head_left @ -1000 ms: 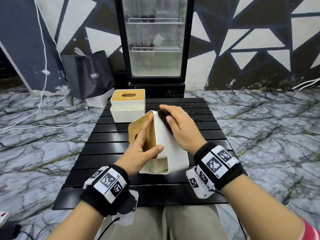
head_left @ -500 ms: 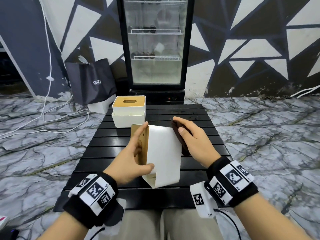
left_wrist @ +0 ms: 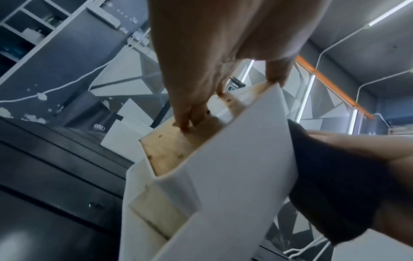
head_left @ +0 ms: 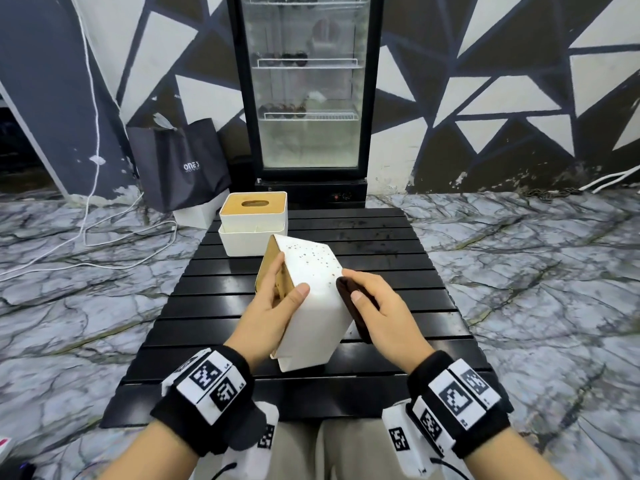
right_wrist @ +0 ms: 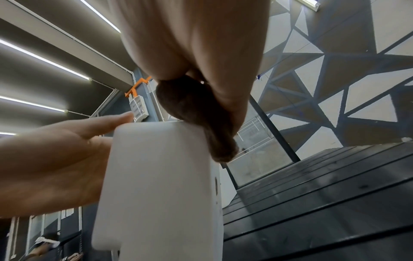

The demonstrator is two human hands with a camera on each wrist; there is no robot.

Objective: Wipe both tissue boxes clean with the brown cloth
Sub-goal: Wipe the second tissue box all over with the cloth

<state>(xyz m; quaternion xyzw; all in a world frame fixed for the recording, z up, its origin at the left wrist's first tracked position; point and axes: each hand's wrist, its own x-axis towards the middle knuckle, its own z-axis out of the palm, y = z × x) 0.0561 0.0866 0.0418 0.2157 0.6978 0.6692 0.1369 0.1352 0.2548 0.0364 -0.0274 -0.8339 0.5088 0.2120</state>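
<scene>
Now we had turned the near tissue box (head_left: 313,306), left hand (head_left: 273,303) grasping it above the worktop (head_left: 381,244): a speckled face showed. Right hand (head_left: 372,308) pinched brown cloth (head_left: 349,299) against its right edge. Far tissue box (head_left: 252,223) untouched.

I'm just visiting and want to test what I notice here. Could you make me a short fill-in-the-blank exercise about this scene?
1. The left hand holds a tissue box tipped on its ____.
2. The right hand presses a ____ cloth against that box.
3. The second tissue box stands on the black ____.
4. The upturned white face of the held box is dotted with dark ____.

Missing words: side; brown; table; specks
</scene>
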